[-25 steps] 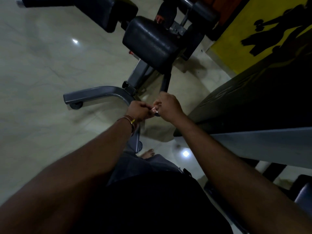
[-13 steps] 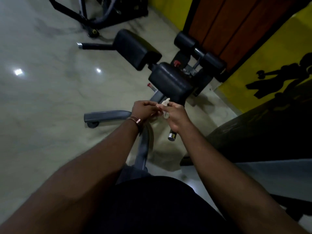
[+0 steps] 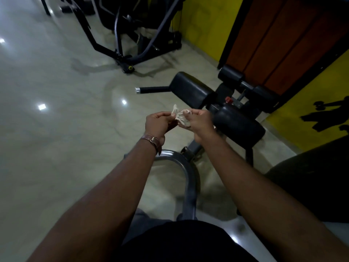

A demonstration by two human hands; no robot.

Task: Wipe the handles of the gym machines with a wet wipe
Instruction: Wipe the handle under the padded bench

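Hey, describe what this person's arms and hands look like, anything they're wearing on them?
Both forearms are bare, with no sleeves showing. The left hand has a brown leather strap with a small metal buckle round its wrist. The right hand and its wrist show no band, glove or ring that can be made out.

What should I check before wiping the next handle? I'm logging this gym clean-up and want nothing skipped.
1. Wet wipe in hand: ok, left hand and right hand both pinch it.
2. Wipe spread flat for wiping: not ok, it is crumpled.
3. Next handle in view: ok, black handle with a silver end cap sticks out beside the black pad.
4. Hand touching that handle: not ok, both are apart from it.
5. Wipe wet enough: cannot tell.
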